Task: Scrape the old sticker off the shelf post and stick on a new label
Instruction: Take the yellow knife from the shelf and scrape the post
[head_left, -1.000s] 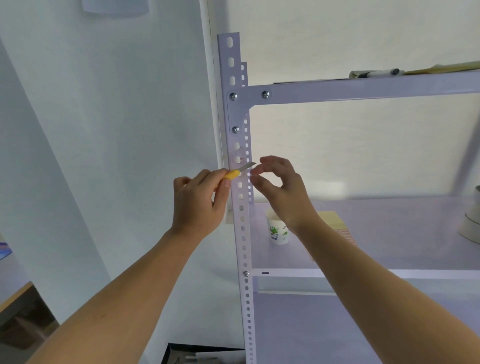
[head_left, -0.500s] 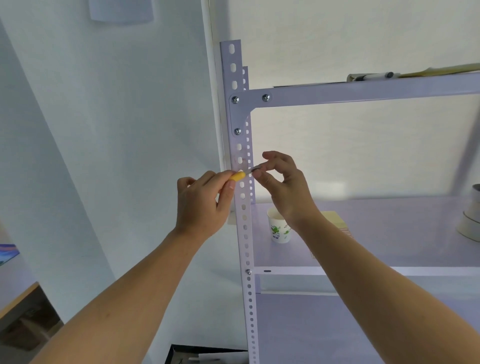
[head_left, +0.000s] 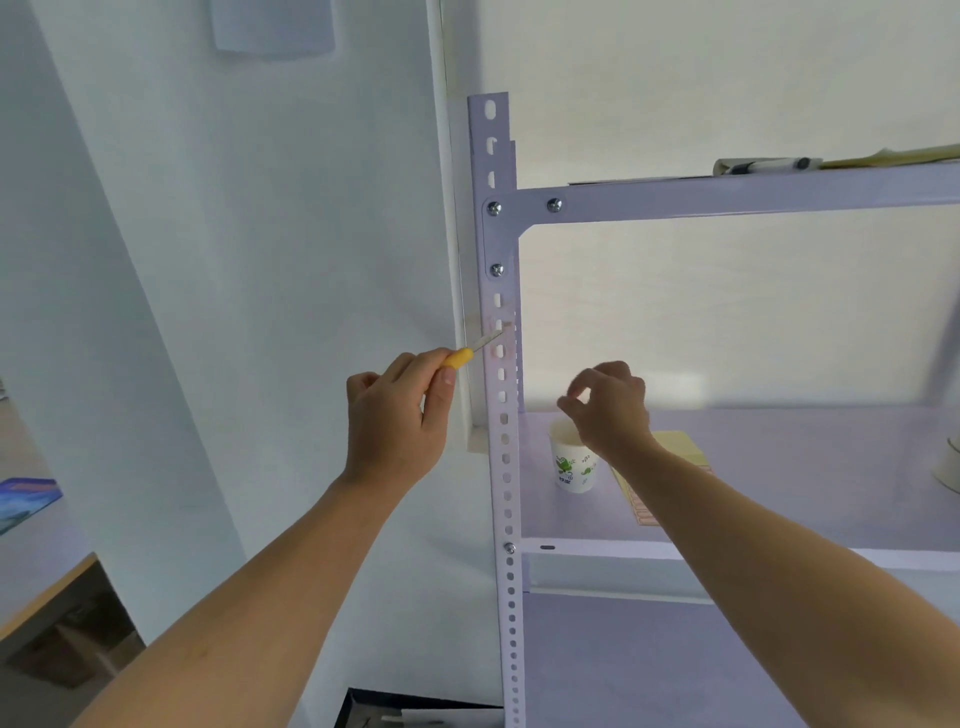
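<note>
Two hands are being counted, the left hand (head_left: 395, 421) and the right hand (head_left: 613, 410), together with one yellow-handled scraper (head_left: 461, 358) and one perforated shelf post (head_left: 514, 457). Four screws (head_left: 493, 209) are being recorded, three grouped high up and one lower down. One paper cup (head_left: 571, 467), one yellowish sheet (head_left: 680, 447) and one marker (head_left: 769, 166) are being noted as well.

A small scraper (head_left: 475, 349) meets the worn sticker (head_left: 501, 332) on an upright shelf post (head_left: 506, 467).
The post is pale lilac metal, standing vertical, with a column of small holes down its face and bolts near the top. Just under the lowest of those bolts, the sticker is a faint, pinkish, partly torn patch across the post. The scraper has a yellow handle and a thin metal blade; it slants up from the left, tip touching the sticker.
</note>
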